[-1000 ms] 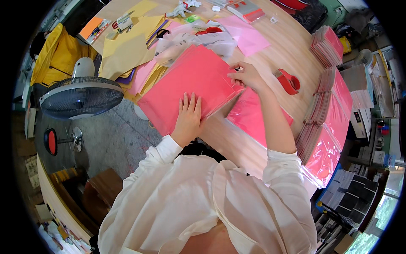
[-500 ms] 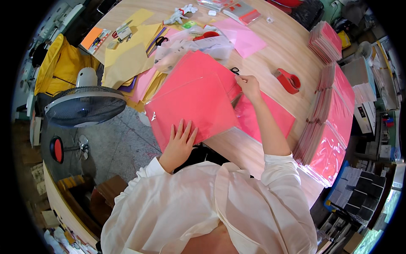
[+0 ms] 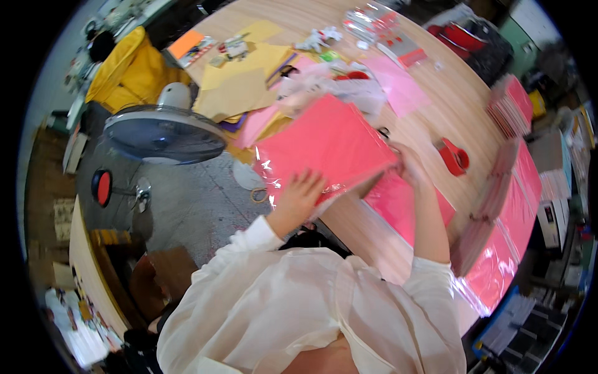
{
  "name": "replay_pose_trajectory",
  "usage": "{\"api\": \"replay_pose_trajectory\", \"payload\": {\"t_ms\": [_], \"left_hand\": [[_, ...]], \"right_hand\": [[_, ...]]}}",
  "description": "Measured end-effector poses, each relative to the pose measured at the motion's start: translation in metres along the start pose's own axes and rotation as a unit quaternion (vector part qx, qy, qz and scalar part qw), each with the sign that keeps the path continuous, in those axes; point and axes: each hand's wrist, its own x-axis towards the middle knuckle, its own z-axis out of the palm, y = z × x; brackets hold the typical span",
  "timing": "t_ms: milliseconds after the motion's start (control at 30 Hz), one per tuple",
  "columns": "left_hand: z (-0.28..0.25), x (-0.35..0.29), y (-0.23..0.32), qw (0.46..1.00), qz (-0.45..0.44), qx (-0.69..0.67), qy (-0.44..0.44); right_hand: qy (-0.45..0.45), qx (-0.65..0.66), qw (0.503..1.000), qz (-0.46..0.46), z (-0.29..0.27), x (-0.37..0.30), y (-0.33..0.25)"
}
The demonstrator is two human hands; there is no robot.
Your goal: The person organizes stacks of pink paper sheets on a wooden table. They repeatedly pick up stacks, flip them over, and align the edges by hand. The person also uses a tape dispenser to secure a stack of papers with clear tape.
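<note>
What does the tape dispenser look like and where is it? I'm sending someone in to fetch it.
Start at the long wooden table. Just past the person's right hand, before the stacks of pink packets along the far edge, lies the tape dispenser. It is small, solid red and curved, unlike the flat pink sheets around it.
</note>
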Motion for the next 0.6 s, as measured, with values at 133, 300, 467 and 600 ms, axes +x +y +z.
{"api": "replay_pose_trajectory", "payload": {"t_ms": [133,300,467,600], "left_hand": [[0.014,0.006,0.012,0.999,0.031,-0.029,-0.007],[-0.005,0.004,0.003,0.975,-0.164,-0.117,0.097],[-0.019,0.013,-0.025,0.825,-0.374,-0.389,0.165],[-0.057,0.046,0.039,0.627,-0.383,-0.678,-0.009]], "right_hand": [[-0.027,-0.203,0.974,-0.093,-0.015,0.003,0.027],[-0.062,-0.125,0.978,-0.154,0.003,-0.020,0.034],[0.014,-0.005,0.978,-0.206,0.001,-0.116,0.037],[0.152,0.050,0.961,-0.227,-0.024,-0.197,0.093]]}}
